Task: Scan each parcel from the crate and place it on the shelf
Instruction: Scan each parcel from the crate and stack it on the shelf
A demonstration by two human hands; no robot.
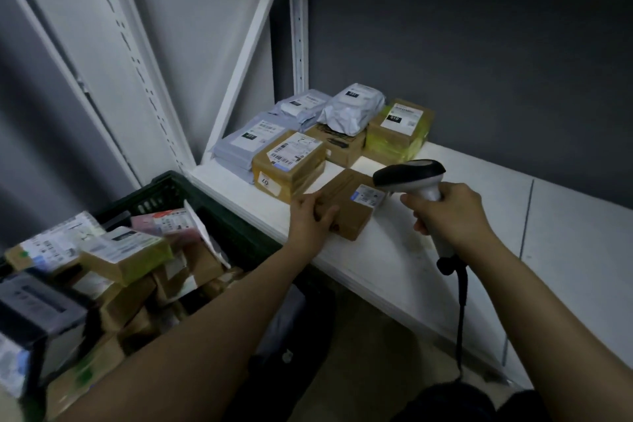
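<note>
A small brown cardboard parcel (352, 204) with a white label lies on the white shelf (479, 216) near its front edge. My left hand (310, 221) grips the parcel's near left corner. My right hand (452, 212) holds a black and grey barcode scanner (412, 178), its head just right of the parcel's label and pointing at it. A black coiled cable hangs from the scanner handle. The dark green crate (205, 202) at the lower left is heaped with several boxes and padded parcels.
Several parcels stand at the shelf's back left: grey poly bags (250, 140), a brown box marked 07 (289, 164), a box with yellow tape (399, 132). White shelf uprights (299, 20) rise behind. A dark wall backs the shelf.
</note>
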